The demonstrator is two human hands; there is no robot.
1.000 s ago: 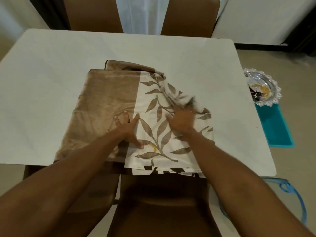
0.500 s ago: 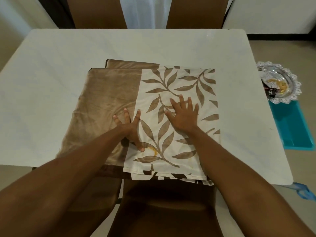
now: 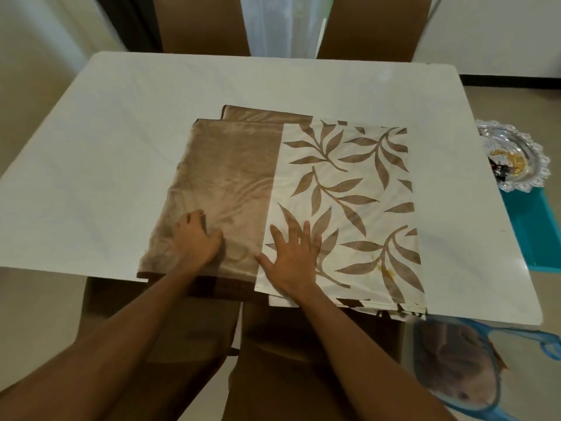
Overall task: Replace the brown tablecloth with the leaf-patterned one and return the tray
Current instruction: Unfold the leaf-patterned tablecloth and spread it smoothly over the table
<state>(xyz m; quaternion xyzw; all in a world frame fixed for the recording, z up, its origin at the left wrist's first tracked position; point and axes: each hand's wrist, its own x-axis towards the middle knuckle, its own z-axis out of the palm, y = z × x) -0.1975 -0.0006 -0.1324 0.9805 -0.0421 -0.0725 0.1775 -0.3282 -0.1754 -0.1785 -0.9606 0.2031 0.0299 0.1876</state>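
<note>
Both hands: left (image 3: 194, 241) clutches brown cloth (image 3: 230, 165), right (image 3: 294, 259) splays on leaf cloth (image 3: 349, 177)

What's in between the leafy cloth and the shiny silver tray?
Just bare white table, seen in the head view. The leaf-patterned cloth ends, then table runs to its edge, where the silver tray sits beyond it.

Daylight is filtering through a sheer white curtain (image 3: 279, 22) behind two brown high-backed chairs (image 3: 200, 22) facing a white rounded-corner rectangular table (image 3: 121, 147), with pale cream walls (image 3: 491, 31) and beige floor (image 3: 516, 95) framing them.
</note>
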